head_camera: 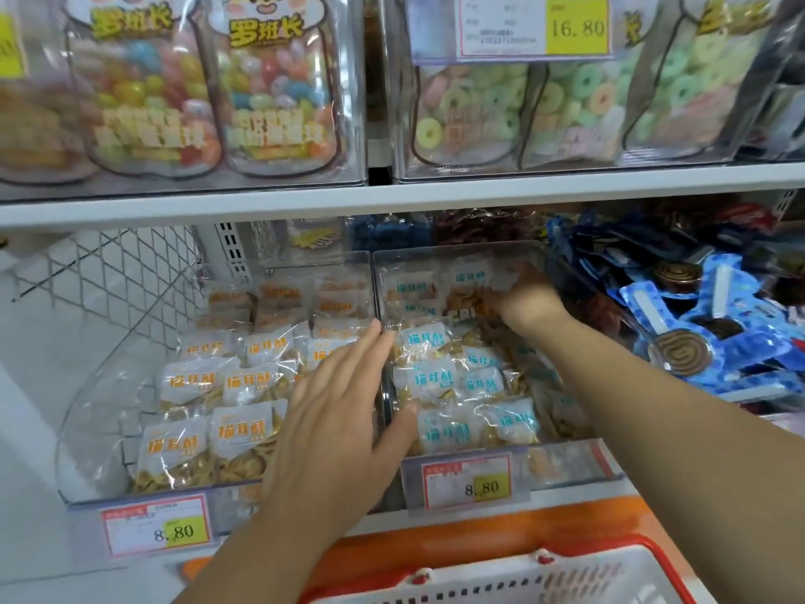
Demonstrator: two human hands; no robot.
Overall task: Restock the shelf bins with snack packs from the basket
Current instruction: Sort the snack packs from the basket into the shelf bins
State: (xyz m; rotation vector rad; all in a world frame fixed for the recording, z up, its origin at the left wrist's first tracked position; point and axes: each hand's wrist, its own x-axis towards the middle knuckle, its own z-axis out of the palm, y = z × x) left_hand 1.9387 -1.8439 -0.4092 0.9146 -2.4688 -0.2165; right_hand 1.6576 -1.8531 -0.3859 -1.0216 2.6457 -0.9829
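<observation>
Blue-lettered clear snack packs (429,379) are steadied by the flat, straight-fingered left hand (344,411). The grip of the right hand (525,298) cannot be told. Rear gaps are best filled first.

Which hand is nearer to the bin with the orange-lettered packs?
Left. The left hand lies flat over the right edge of the orange-pack bin; the right hand reaches deep into the neighbouring blue-pack bin, near its back wall.

Bright even store light, glare on clear bins (457,255), soft blur, bowed edges
</observation>
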